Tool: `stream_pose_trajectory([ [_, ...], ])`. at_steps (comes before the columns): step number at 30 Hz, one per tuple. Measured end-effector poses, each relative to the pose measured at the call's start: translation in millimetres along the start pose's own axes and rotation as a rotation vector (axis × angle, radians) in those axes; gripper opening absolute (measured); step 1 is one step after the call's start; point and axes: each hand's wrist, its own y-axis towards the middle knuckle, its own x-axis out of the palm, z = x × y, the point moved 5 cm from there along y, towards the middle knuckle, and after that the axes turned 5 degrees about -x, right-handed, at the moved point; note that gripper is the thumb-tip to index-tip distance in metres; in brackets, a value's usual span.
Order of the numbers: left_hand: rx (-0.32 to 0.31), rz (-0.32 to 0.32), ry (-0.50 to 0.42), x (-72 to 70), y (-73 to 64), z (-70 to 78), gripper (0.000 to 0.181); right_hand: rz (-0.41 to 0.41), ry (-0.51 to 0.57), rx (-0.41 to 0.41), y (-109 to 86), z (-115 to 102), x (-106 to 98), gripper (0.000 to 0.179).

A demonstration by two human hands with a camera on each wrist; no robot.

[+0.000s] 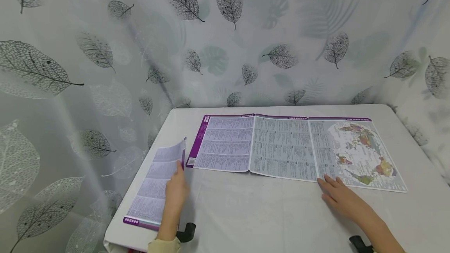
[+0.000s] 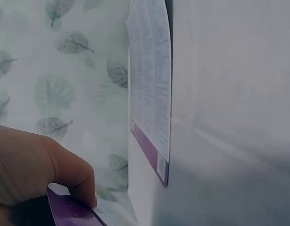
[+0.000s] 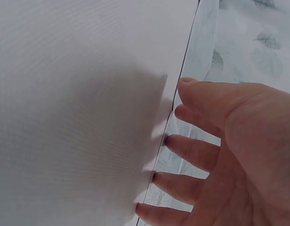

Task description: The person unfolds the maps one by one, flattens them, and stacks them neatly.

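1. Nearest the bench's (image 1: 246, 214) front edge, the left hand (image 1: 175, 192) holds the raised end panel (image 1: 158, 180) of a folded chart; the wrist view shows its fingers (image 2: 74, 176) curled round the panel's purple edge.
2. That panel stands tilted up off the bench at the chart's left end, its printed tables facing left and its purple strip at the near end.
3. Right of it, the right hand (image 1: 339, 198) lies flat with fingers (image 3: 192, 153) spread and straight, the tips resting on the near edge of the map panel (image 1: 362, 153).
4. Beyond both hands, the chart (image 1: 281, 147) lies open and flat across the middle of the bench: two panels of small text tables, then the world-map panel at its right end.
5. Two dark clamps (image 1: 186, 231) sit at the bench's front edge, one by each forearm.
6. Behind the bench hangs a pale curtain (image 1: 228, 30) printed with grey leaves.
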Motion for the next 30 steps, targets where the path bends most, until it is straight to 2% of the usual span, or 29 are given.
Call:
stream_pose_trajectory([
  [4,0.009,-0.054,-0.048,-2.7,-1.2,22.7,0.065,0.023,-0.003,-0.006,-2.2,-2,-4,0.047],
  [8,0.0,-0.08,-0.083,-5.0,-6.3,44.7,0.064,0.056,0.025,-0.03,0.7,-16,-10,0.045],
  [15,0.058,-0.008,-0.142,-11.6,-17.0,85.7,0.064,0.111,0.172,-0.154,35.9,-70,-8,0.046],
  [19,0.08,-0.017,-0.165,-10.4,-19.8,107.8,0.068,0.107,0.267,-0.227,59.8,-106,-1,0.049],
  [23,0.091,-0.048,-0.186,-6.8,-23.3,125.7,0.069,0.077,0.419,-0.337,80.2,-142,16,0.05],
  [27,0.125,-0.045,-0.218,-3.2,-29.3,139.2,0.066,0.0,0.571,-0.456,92.1,-175,42,0.054],
  [30,0.164,-0.022,-0.246,0.5,-34.9,147.2,0.063,-0.084,0.737,-0.475,93.9,-191,59,0.058],
])
